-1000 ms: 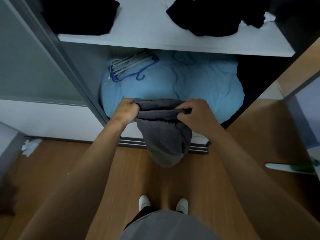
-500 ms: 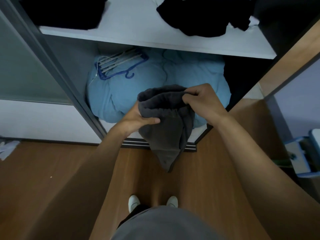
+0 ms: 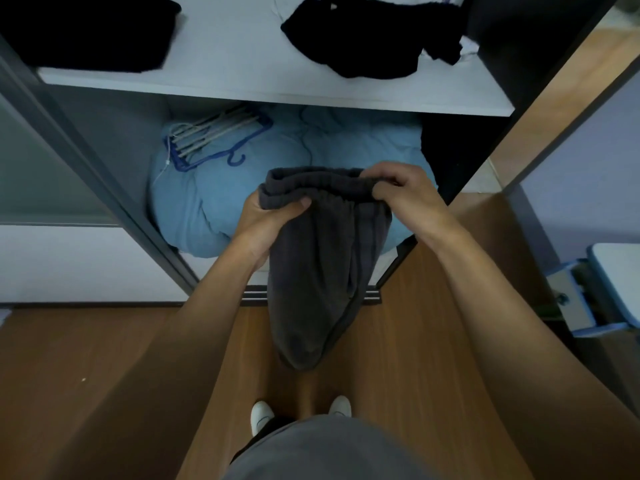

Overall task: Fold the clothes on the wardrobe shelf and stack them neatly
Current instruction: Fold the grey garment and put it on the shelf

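Your left hand (image 3: 266,220) grips the left end of the elastic waistband of the grey garment (image 3: 318,271), thumb across the front and fingers behind. Your right hand (image 3: 401,192) pinches the right end with curled fingers. The garment hangs from both hands, doubled lengthwise, in front of the open wardrobe and above the wooden floor (image 3: 104,375). It is not yet on the shelf (image 3: 242,84). Behind it, in the lower compartment, lies a blue duvet (image 3: 214,202) with a bundle of hangers (image 3: 214,136) on top. On the shelf above, a dark pile (image 3: 86,29) at the left looks flat and squared, probably already folded. A black heap (image 3: 363,39) at the right lies crumpled. By this reading the task is partly done: the grey garment needs further folds and stacking, and the black heap remains.
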Demonstrator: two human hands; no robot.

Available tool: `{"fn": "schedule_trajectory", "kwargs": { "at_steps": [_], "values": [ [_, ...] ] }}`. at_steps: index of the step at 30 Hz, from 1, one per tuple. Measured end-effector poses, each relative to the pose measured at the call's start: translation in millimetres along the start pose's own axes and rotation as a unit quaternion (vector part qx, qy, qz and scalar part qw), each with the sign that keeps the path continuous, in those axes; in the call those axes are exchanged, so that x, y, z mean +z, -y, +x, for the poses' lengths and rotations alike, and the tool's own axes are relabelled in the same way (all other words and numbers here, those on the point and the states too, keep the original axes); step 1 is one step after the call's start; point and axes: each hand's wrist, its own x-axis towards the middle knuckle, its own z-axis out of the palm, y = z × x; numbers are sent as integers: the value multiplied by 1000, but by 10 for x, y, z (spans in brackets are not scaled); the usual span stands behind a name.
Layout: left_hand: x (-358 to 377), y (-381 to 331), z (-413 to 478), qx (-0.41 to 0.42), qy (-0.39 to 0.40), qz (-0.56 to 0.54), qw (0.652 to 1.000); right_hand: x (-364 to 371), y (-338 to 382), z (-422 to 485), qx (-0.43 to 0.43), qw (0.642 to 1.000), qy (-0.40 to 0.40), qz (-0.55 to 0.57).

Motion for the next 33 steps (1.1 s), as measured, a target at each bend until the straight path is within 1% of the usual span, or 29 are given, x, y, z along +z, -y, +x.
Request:
{"fn": "schedule_trajectory", "kwargs": {
  "at_steps": [1,2,3,4,5,7,8,10,11,12,14,15,17,18,20,21,23,25,27,29,30,31,33],
  "values": [
    [37,-47,-1,6,-18,-12,1000,-2,-43,-42,-4,993,-19,117],
    [75,-89,3,13,-31,-21,999,9,-98,-90,5,974,-25,227],
    [105,-131,11,22,-40,-23,999,36,-176,-134,17,952,-20,305],
    [137,-166,16,30,-47,-20,998,85,-239,-182,28,945,-11,326],
    [165,-195,19,36,-55,-15,998,155,-281,-214,30,952,-4,304],
    [205,-244,17,49,-72,-5,996,338,-300,-224,20,975,-2,219],
    [216,-260,8,60,-75,3,995,425,-291,-212,14,982,-19,185],
    [209,-285,-4,86,-72,29,993,547,-251,-171,-3,985,-89,147],
    [180,-299,-10,96,-66,47,992,569,-239,-149,-1,983,-119,141],
    [132,-307,-7,105,-51,65,991,567,-236,-132,9,980,-128,155],
    [-30,-308,17,113,3,88,990,528,-218,-126,39,964,-92,247],
    [-136,-297,20,101,24,93,990,495,-199,-127,51,951,-66,298],
    [-345,-230,-5,35,54,99,993,429,-117,-137,76,923,-22,376],
    [-419,-182,-28,-4,79,102,992,411,-70,-140,89,914,0,395],
    [-497,-92,-54,-77,133,102,983,399,12,-135,123,907,34,402],
    [-495,-80,-58,-105,144,102,979,393,54,-130,150,906,47,394],
    [-437,-120,-55,-130,137,118,975,342,115,-103,216,896,76,381],
    [-365,-163,-29,-125,101,129,979,232,145,-52,267,876,102,389],
    [-276,-222,-12,-117,74,92,986,89,120,-3,262,860,113,423],
    [-202,-278,-2,-124,51,29,991,26,55,-27,214,842,127,478],
    [-166,-307,3,-137,40,6,990,55,-7,-75,197,840,135,486],
    [-133,-339,5,-155,31,-8,987,118,-94,-149,198,850,135,469],
    [-70,-399,12,-187,18,-23,982,297,-248,-338,232,867,133,420]
  ]
}}
